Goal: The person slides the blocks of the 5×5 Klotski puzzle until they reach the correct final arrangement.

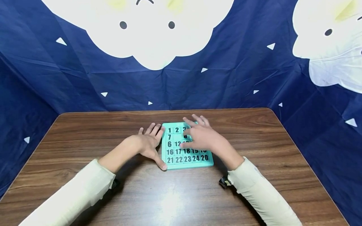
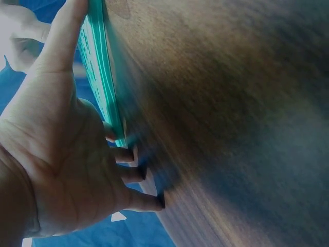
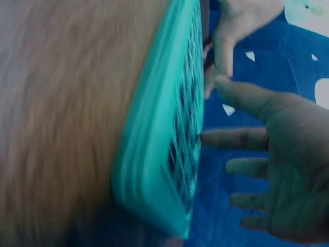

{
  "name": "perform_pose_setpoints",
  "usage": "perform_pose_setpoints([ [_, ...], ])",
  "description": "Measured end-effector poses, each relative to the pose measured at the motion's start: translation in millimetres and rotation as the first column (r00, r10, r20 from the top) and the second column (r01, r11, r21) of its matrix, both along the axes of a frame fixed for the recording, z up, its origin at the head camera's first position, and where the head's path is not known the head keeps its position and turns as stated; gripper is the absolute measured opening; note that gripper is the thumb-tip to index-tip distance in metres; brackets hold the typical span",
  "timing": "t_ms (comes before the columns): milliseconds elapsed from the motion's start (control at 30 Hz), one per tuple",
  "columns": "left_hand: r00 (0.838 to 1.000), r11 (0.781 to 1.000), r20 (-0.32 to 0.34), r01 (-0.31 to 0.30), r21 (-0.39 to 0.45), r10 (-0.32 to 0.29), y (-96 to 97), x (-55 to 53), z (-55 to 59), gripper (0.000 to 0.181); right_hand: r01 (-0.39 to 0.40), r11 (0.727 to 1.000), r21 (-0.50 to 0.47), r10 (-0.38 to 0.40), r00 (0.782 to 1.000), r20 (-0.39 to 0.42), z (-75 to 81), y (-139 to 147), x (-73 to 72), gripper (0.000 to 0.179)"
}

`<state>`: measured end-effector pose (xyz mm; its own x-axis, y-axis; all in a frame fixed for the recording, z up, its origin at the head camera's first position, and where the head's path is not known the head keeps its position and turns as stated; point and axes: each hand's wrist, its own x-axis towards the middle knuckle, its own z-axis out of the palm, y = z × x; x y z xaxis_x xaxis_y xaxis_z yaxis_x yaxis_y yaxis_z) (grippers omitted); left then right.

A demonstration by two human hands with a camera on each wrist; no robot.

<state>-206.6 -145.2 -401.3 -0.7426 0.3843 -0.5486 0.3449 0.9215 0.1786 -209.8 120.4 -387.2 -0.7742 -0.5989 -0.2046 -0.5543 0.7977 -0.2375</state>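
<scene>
A turquoise number slide puzzle (image 1: 189,166) lies flat on the wooden table, with black numerals on square tiles. A gap without a tile shows in its second row, right of the 7. My left hand (image 1: 149,145) is spread along the puzzle's left edge, its thumb at the near left corner and its fingers reaching to the far left corner. Over the upper right part hovers my right hand (image 1: 203,137), fingers spread and covering several tiles. In the right wrist view, the right index finger (image 3: 234,138) points at the tile face, its tip right at the surface.
The brown wood-grain table (image 1: 85,135) reaches out on both sides of the puzzle. Behind it hangs a dark blue cloth (image 1: 181,88) with white clouds and small triangles. A black wrist strap (image 1: 224,182) shows under the right sleeve.
</scene>
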Motion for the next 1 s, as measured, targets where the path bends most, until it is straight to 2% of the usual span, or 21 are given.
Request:
perform_pose_setpoints([
  [100,1.0,1.0,0.002,0.003,-0.011,-0.003,-0.5,-0.7,0.1,0.176,-0.062,0.998,-0.017,0.063,0.996,0.062,-4.0,-12,1.5,0.069],
  [167,1.0,1.0,0.001,0.006,-0.013,-0.006,-0.5,-0.9,-0.1,0.176,-0.073,0.997,-0.014,0.074,0.992,0.099,-5.0,-15,2.6,0.071],
  [333,1.0,1.0,0.001,0.002,0.003,-0.002,0.2,-1.1,-0.3,0.176,-0.011,1.0,0.026,0.009,0.998,0.057,0.3,-4,3.5,0.062],
  [400,1.0,1.0,0.0,-0.001,0.006,0.001,0.0,-1.1,-0.2,0.176,-0.007,1.0,0.014,0.007,0.999,0.037,2.5,0,4.0,0.06],
  [600,1.0,1.0,0.0,0.006,-0.009,-0.006,-0.9,-0.6,0.2,0.176,-0.119,0.992,-0.048,0.124,0.987,0.099,-0.3,-6,8.9,0.061],
  [833,1.0,1.0,-0.002,0.003,-0.011,-0.004,-0.4,-1.9,0.4,0.176,-0.04,0.999,0.029,0.038,0.998,0.058,-5.2,-14,2.4,0.071],
  [1000,1.0,1.0,-0.011,0.0,-0.009,0.0,-1.4,-1.9,-0.8,0.177,-0.025,0.999,-0.039,0.027,0.998,0.062,-3.5,9,1.8,0.075],
])
